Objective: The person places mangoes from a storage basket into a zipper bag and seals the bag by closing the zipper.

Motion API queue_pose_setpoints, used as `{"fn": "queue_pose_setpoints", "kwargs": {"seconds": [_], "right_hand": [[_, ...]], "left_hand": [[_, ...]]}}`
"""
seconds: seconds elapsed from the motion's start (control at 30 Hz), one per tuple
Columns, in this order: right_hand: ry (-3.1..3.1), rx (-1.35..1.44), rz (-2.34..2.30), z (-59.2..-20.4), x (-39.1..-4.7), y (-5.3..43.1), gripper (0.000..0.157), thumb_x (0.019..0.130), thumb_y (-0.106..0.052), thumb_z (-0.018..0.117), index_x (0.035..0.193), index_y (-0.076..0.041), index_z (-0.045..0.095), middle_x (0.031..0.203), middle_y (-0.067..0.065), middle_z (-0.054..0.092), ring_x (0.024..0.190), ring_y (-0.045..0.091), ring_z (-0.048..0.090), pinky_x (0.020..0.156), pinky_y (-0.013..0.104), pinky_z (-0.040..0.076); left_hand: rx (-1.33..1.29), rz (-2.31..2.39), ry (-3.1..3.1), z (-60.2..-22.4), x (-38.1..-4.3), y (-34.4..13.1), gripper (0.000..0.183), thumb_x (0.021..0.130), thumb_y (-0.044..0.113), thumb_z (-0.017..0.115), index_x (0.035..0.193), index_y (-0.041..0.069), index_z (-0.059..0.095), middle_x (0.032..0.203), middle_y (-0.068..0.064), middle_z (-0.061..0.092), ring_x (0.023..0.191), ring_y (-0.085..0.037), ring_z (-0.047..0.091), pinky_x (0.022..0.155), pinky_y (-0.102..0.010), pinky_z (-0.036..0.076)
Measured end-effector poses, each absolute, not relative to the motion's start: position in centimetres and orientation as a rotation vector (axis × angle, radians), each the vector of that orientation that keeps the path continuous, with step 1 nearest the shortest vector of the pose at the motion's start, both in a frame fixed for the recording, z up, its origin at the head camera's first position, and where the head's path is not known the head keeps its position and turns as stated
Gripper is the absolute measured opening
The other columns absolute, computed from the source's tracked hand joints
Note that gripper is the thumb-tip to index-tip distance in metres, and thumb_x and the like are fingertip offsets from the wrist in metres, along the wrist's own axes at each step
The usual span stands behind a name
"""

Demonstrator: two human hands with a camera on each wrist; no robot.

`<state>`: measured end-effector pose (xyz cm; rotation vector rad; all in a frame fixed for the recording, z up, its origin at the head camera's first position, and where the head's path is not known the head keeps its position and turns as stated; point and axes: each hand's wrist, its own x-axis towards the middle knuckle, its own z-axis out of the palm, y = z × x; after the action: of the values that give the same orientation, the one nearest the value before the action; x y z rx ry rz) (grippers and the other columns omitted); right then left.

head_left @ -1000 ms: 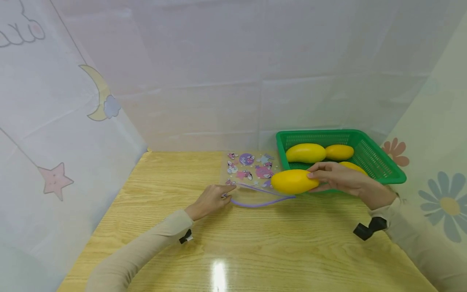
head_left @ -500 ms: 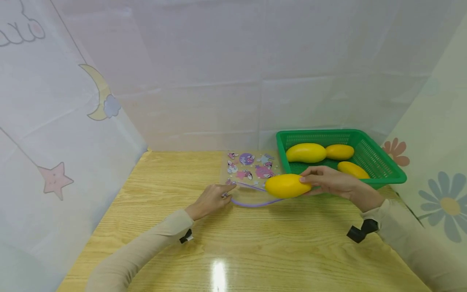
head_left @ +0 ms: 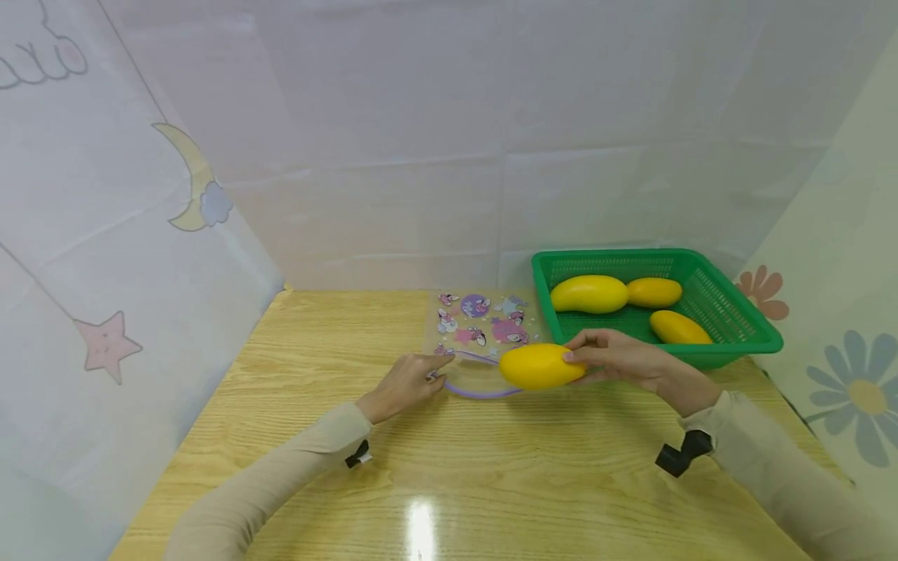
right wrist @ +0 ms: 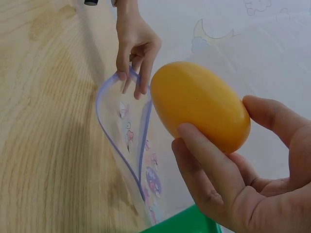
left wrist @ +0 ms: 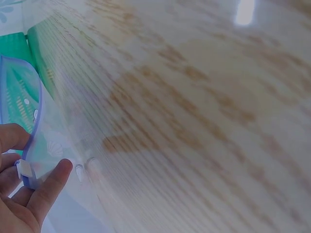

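Note:
My right hand (head_left: 627,362) grips a yellow mango (head_left: 535,367) by one end, fingers and thumb around it. The mango is in front of the open mouth of a clear zip bag (head_left: 475,323) with pink and purple cartoon prints and a purple zip rim. My left hand (head_left: 405,384) holds the bag's left corner by the rim. Beside those fingers, in the left wrist view, sits the white zip slider (left wrist: 24,168). From the right wrist, the mango (right wrist: 199,104) appears beside the parted rim (right wrist: 114,138), with my left hand (right wrist: 136,43) behind it.
At the right rear, a green plastic basket (head_left: 737,343) holds more mangoes: one long (head_left: 589,294), one at the back (head_left: 654,292) and one near the front wall (head_left: 679,327). A printed cloth wall (head_left: 379,195) rises behind the wooden table (head_left: 505,483).
My right hand has carried the mango left and slightly down from in front of the basket to the bag's mouth. My left hand stays at the bag's corner.

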<state>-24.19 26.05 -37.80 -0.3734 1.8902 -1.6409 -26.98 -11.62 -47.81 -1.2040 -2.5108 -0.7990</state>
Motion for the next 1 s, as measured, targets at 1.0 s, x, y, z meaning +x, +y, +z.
{"fn": "queue_pose_setpoints", "kwargs": {"seconds": [1.0], "right_hand": [[1.881, -0.294, -1.707, -40.1, -22.3, 21.4, 0.029, 0.097, -0.014, 0.065, 0.114, 0.007, 0.054, 0.116, 0.019, 0.055, 0.1, 0.025, 0.062, 0.094, 0.051, 0.049]], "left_hand": [[-1.229, -0.836, -2.513, -47.9, -27.0, -11.7, 0.035, 0.087, -0.001, 0.071, 0.122, -0.006, 0.066, 0.108, -0.019, 0.071, 0.048, 0.001, 0.049, 0.04, -0.011, 0.037]]}}
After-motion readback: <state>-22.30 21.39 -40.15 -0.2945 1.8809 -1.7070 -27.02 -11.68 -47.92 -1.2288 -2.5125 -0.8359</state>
